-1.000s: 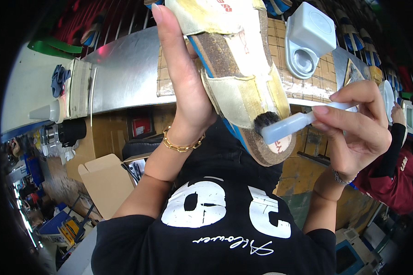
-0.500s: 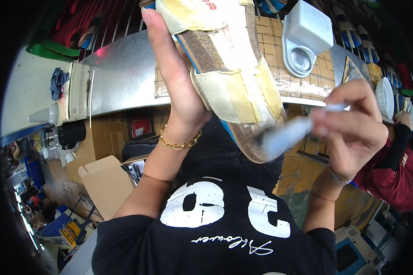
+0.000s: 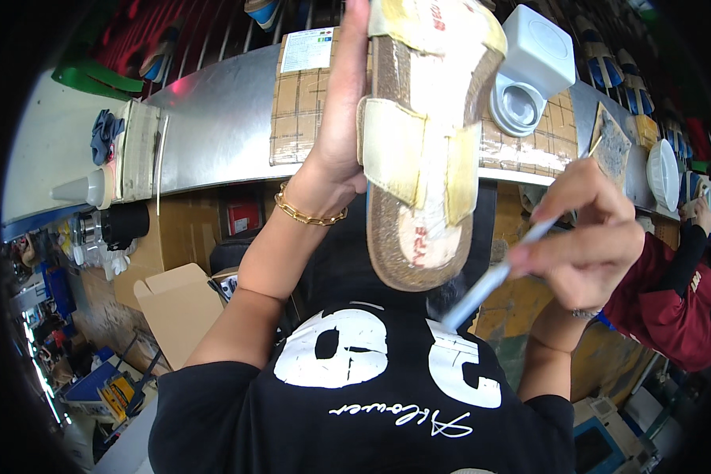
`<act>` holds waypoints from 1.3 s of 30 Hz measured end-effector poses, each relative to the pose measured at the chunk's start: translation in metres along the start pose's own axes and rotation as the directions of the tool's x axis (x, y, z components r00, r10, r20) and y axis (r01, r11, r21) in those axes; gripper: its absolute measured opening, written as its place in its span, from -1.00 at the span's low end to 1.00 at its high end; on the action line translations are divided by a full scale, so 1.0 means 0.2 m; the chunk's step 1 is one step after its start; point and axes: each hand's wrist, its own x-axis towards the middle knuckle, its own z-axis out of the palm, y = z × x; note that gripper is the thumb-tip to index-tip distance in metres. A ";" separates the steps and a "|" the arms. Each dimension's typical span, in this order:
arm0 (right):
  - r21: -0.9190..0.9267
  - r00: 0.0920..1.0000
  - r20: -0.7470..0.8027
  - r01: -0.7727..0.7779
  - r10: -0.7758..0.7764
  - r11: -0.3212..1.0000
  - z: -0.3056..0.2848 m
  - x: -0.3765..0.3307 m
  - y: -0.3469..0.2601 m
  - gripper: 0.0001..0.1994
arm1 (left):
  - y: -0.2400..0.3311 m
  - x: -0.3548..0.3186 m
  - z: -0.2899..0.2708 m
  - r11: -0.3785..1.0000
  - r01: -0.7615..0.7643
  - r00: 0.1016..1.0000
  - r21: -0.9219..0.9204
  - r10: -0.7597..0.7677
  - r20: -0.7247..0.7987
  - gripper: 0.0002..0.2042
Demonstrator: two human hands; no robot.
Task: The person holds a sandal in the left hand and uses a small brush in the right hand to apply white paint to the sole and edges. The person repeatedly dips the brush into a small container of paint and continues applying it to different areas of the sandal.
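Note:
My left hand (image 3: pixel 338 138) grips a cork-bodied sandal (image 3: pixel 395 150) along its left side, holding it up on end in front of me. The sandal's underside faces me, with cream-yellow strap ends folded over the cork and a pale inset down the middle. In my right hand (image 3: pixel 588 241), pinched between the fingers, is a slim light-blue brush (image 3: pixel 482 291) with dark bristles, smeared by motion. The brush head hangs below and to the right of the sandal's lower end, seemingly apart from it.
Behind the sandal, a flat cardboard box (image 3: pixel 296 122) lies on a metal bench (image 3: pixel 205 107). On it stands a white dispenser (image 3: pixel 537 47) with a round cup. A white bowl (image 3: pixel 662 174) sits farther right. A person in maroon (image 3: pixel 679 296) works at right. An open carton (image 3: pixel 178 304) is lower left.
The sandal has swung to the right and turned more upright, showing more of its underside. The brush has come away from the sandal's lower end and dropped slightly.

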 end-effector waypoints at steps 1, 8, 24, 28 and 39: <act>0.016 1.000 0.003 0.019 -0.019 1.000 -0.01 0.01 0.01 -0.85 | 0.01 0.00 0.01 1.000 0.012 1.000 0.001 -0.012 0.014 -0.26; 0.080 0.993 -0.032 -0.114 0.117 0.990 0.01 -0.01 0.01 -0.85 | -0.02 0.04 0.05 0.998 0.066 0.993 -0.018 -0.063 0.104 -0.25; 0.068 0.989 -0.116 -0.084 0.092 0.994 0.11 -0.01 -0.02 -0.74 | 0.00 0.02 0.05 0.971 0.185 0.969 -0.155 -0.153 0.194 -0.24; 0.003 0.995 -0.035 -0.094 0.094 0.996 0.08 0.00 -0.07 -0.83 | 0.03 0.02 0.04 0.960 0.212 0.960 -0.185 -0.168 0.225 -0.24; -0.274 0.950 -0.305 -0.146 0.058 0.950 0.29 0.25 0.25 -0.80 | 0.07 -0.14 -0.26 0.944 0.221 0.961 -0.245 -0.254 -0.109 -0.17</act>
